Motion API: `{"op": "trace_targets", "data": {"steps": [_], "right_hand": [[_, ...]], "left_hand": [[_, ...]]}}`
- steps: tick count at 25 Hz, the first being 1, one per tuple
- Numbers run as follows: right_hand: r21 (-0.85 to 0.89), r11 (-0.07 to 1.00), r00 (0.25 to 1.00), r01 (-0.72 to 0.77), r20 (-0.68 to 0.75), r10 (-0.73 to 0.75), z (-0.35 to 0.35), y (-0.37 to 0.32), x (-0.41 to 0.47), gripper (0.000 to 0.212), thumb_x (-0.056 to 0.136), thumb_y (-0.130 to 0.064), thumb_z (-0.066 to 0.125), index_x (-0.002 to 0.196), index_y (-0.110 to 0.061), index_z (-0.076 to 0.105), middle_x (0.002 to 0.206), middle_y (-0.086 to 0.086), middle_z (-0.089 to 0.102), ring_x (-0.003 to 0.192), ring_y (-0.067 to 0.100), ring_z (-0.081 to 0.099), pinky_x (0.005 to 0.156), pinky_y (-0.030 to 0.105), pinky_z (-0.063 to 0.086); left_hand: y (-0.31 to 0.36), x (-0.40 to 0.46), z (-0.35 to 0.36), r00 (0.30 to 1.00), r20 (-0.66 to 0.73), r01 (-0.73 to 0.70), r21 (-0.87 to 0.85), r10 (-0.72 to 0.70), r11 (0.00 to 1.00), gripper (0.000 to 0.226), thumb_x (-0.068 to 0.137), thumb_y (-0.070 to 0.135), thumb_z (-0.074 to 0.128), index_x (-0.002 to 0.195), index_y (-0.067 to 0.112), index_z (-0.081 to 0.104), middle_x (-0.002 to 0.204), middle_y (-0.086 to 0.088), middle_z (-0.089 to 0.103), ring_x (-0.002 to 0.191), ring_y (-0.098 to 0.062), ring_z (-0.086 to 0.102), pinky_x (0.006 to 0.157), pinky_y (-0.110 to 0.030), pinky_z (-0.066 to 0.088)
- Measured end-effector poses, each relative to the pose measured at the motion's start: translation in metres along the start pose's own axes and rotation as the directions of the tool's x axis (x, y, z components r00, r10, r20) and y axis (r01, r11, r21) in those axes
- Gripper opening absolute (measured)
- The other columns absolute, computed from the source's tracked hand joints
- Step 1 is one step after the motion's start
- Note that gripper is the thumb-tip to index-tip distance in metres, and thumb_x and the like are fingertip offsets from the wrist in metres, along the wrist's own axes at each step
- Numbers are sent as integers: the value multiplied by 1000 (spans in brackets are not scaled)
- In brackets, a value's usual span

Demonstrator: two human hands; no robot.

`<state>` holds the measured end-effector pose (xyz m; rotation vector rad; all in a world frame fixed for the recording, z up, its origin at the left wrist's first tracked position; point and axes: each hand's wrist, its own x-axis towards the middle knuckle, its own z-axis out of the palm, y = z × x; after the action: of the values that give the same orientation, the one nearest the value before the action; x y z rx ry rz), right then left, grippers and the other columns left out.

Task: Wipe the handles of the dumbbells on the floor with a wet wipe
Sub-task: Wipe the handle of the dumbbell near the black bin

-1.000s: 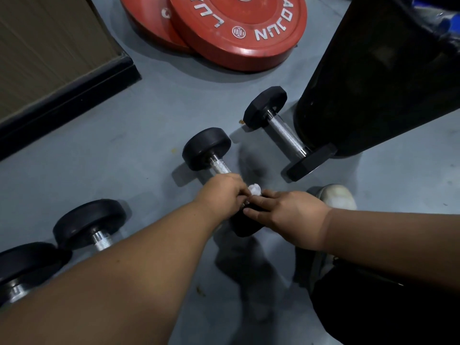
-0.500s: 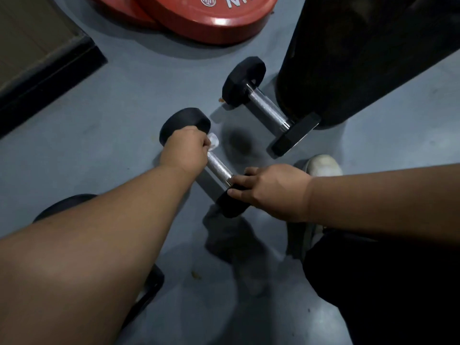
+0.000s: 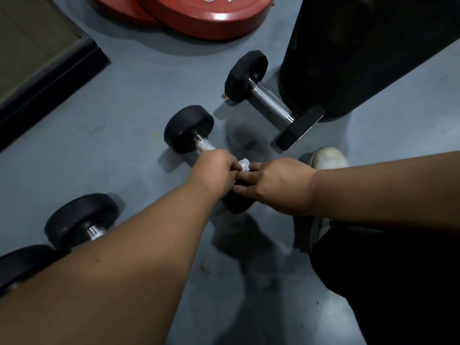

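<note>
A round-headed black dumbbell (image 3: pixel 189 129) lies on the grey floor at the centre, its knurled steel handle running toward me. My left hand (image 3: pixel 216 170) grips the near end of that handle with a white wet wipe (image 3: pixel 244 165) bunched under the fingers. My right hand (image 3: pixel 278 185) holds the dumbbell's near head (image 3: pixel 236 202), fingers curled over it. A hex-headed dumbbell (image 3: pixel 270 100) lies behind to the right. A third dumbbell (image 3: pixel 82 220) lies at the lower left, partly behind my left forearm.
Red weight plates (image 3: pixel 206 16) lie stacked at the top. A large black bag-like object (image 3: pixel 361 51) stands at the upper right, touching the hex dumbbell. A dark-edged platform (image 3: pixel 49 70) borders the left. My white shoe (image 3: pixel 328 158) and dark trouser leg (image 3: pixel 385 282) are at the right.
My left hand slid with the wipe from the far end of the handle back to the near end, meeting my right hand. The camera view shifted slightly.
</note>
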<state>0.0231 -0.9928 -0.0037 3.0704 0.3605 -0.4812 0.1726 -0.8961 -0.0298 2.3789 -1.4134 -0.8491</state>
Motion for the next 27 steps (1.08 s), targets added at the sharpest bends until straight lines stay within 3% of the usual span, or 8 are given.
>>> {"op": "trace_targets", "data": {"steps": [4, 7, 11, 14, 19, 22, 25, 27], "right_hand": [[7, 1000, 1000, -7, 5, 7, 1, -3, 0, 48, 95, -14, 51, 142, -21, 52, 141, 7, 56, 105, 35, 63, 60, 35, 41], [10, 1000, 1000, -14, -11, 14, -2, -3, -1, 51, 92, -13, 56, 142, -19, 53, 136, 6, 59, 95, 34, 64, 54, 33, 35], [31, 999, 998, -19, 59, 17, -8, -8, 3, 54, 97, -14, 48, 150, -22, 42, 142, 5, 51, 103, 34, 60, 66, 38, 53], [18, 1000, 999, -16, 51, 15, -11, -8, 3, 50, 97, -14, 46, 146, -23, 45, 140, 4, 54, 102, 34, 61, 62, 35, 50], [3, 1000, 997, -1, 83, 1, -13, -12, 5, 46, 98, -16, 43, 144, -24, 45, 141, 2, 52, 105, 32, 60, 64, 35, 51], [5, 1000, 996, 0, 90, 0, -13, -12, 8, 45, 98, -16, 43, 142, -24, 47, 140, 5, 52, 106, 33, 61, 66, 37, 54], [3, 1000, 995, 4, 96, -5, -14, -15, 9, 42, 98, -15, 43, 139, -24, 50, 137, 6, 54, 111, 34, 62, 66, 38, 54], [12, 1000, 996, 10, 91, -11, -13, -14, 11, 41, 98, -15, 43, 137, -23, 51, 136, 6, 55, 111, 35, 62, 68, 39, 54]], "left_hand": [[-2, 4, -3, 999, -12, 38, 13, -38, 999, 18, 88, 23, 65, 102, 27, 77, 101, 1, 72, 98, -21, 65, 88, -29, 50], [-9, 14, -12, 994, -58, 95, 69, -91, 993, 21, 92, 22, 59, 105, 23, 75, 106, -3, 71, 101, -24, 65, 93, -36, 51], [-24, 22, -22, 981, -133, 153, 90, -141, 984, 20, 92, 17, 57, 97, 18, 76, 95, -6, 71, 91, -27, 65, 84, -40, 55], [-26, 24, -25, 973, -183, 160, 74, -144, 984, 18, 90, 15, 58, 90, 18, 76, 89, -6, 71, 86, -25, 65, 79, -38, 55], [-22, 16, -28, 974, -118, 197, 1, -195, 980, 19, 93, 20, 59, 101, 23, 76, 101, -1, 73, 96, -21, 66, 83, -29, 53], [-12, 8, -23, 992, 0, 123, -39, -123, 992, 17, 91, 21, 64, 101, 23, 77, 99, 2, 75, 96, -16, 67, 91, -27, 50], [-3, -1, -11, 991, 84, 108, -84, -101, 991, 13, 86, 22, 69, 96, 24, 78, 93, 5, 75, 89, -11, 67, 81, -16, 45], [-4, -2, -8, 990, 84, 119, -106, -110, 987, 11, 84, 23, 71, 93, 26, 78, 88, 6, 74, 84, -10, 66, 76, -17, 45]]}}
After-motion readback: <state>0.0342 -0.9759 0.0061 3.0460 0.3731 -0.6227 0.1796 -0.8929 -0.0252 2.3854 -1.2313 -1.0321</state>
